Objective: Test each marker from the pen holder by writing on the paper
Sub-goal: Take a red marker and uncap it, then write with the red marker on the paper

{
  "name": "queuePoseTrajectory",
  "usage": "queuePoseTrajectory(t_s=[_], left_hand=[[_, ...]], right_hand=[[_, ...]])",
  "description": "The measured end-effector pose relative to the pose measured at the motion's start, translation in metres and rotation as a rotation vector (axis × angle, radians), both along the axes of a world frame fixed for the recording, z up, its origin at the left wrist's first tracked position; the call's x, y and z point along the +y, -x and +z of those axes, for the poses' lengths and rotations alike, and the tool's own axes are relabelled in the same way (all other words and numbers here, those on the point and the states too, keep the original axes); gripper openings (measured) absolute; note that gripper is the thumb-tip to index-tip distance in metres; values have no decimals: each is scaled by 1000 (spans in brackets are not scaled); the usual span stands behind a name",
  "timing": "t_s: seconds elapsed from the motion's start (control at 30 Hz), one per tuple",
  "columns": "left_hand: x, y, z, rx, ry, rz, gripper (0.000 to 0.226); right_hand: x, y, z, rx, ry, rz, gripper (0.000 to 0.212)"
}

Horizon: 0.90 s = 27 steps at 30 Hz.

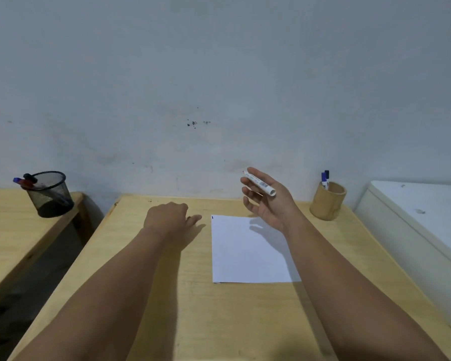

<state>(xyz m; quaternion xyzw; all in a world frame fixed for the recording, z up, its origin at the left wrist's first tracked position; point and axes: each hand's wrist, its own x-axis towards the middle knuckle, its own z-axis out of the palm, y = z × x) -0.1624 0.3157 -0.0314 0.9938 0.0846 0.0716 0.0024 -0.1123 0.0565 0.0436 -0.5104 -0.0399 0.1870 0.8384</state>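
While the right hand (267,201) loosely grasps a white marker (259,183) above the white paper sheet (245,254), the curled, empty left hand (171,217) rests beside the sheet's left edge.

dim, bluish cast | soft shadows (arms, hands) on table (167,295) | slight softness | wide-angle bowing at edges

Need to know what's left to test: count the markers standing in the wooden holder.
2: a blue-capped marker and a dark-capped marker, side by side in the wooden holder. Shorter ones may be hidden inside.
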Motion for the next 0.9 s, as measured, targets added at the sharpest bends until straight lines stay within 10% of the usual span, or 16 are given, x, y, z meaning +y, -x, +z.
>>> queuePoseTrajectory(t_s=[0.23,0.9], left_hand=[[-17,52,-11,-146,261,-195,63],[-37,69,-42,8,237,-287,101]], right_hand=[[0,2,-13,-44,194,-148,28],[75,-17,-95,-181,600,-221,34]])
